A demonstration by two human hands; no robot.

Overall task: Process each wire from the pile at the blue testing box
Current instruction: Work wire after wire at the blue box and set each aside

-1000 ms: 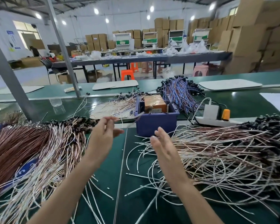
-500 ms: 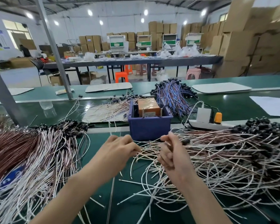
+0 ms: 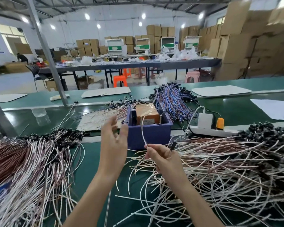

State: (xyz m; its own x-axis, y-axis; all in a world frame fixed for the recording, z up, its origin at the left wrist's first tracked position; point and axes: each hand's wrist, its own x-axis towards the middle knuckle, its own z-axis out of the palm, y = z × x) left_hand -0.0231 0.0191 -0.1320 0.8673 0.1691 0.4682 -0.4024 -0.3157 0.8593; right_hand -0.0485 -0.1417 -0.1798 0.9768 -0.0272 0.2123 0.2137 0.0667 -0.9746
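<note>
The blue testing box [image 3: 149,133] stands at the middle of the green bench, with an orange-brown unit [image 3: 147,112] inside it. My right hand [image 3: 162,158] pinches one white wire [image 3: 143,130] just in front of the box; the wire arcs up toward the box's top, and its black end piece sticks up beside my fingers. My left hand [image 3: 113,141] is raised left of the box, fingers spread and relaxed, holding nothing. A loose pile of white and brown wires [image 3: 220,169] lies to the right.
A second heap of wires [image 3: 26,161] covers the bench at the left. Blue and purple wires [image 3: 172,99] lie behind the box. A white power strip [image 3: 211,130] with an orange plug sits to the right. A grey post [image 3: 46,51] rises at the back left.
Both hands were together at the pile half a second ago. My right hand has now lifted one wire toward the box, and my left hand has let go and risen, open.
</note>
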